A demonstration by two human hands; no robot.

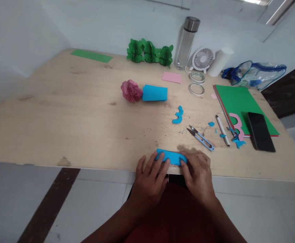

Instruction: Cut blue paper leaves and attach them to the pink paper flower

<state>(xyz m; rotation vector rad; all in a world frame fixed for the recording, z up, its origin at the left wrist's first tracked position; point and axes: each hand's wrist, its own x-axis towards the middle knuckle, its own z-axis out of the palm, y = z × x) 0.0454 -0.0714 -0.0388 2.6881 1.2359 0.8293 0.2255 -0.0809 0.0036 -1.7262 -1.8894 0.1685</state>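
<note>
At the table's front edge lies a folded strip of blue paper [173, 157]. My left hand [151, 179] rests with fingers spread, its fingertips pressing on the strip's left part. My right hand [198, 172] pinches the strip's right end between thumb and fingers. Beyond the strip, a wavy blue paper cutout [178, 115] lies flat. Thread snips [201, 138] with blue handles lie to the right of it, blades pointing left. A blue folded paper piece [154, 93] touches a pink ruffled paper flower [131, 91] farther back.
On the right are a white pen [222, 130], blue scraps [240, 143], a pink cutout [237, 126], a phone [261, 131] and green paper [243, 101]. Behind stand a glass bottle [186, 45], a small fan [203, 59], tape rolls [196, 89] and green paper decorations [149, 53].
</note>
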